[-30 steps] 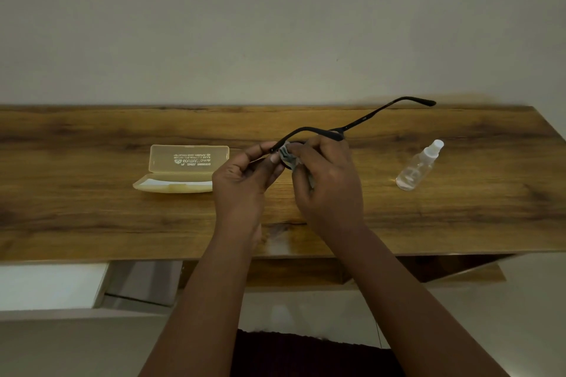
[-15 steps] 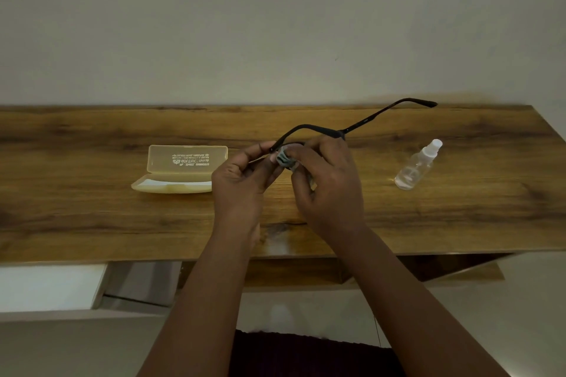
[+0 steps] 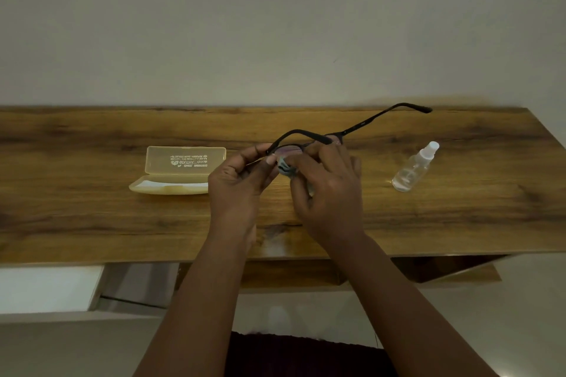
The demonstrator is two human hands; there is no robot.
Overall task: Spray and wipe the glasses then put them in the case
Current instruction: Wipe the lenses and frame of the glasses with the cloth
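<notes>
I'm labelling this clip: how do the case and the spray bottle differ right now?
The case is yellowish, flat and lies open left of the hands; the spray bottle is clear, slim, white-capped and leans on the right. Both rest on the wooden table, untouched by either hand.

Glasses (image 3: pixel 361 124) lenses mostly hidden behind hands; case (image 3: pixel 183 168) print unreadable.

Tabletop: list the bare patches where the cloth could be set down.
Bare wood lies left of the open case, between the right hand and the spray bottle, and right of that bottle. The middle is crowded by both hands.
</notes>
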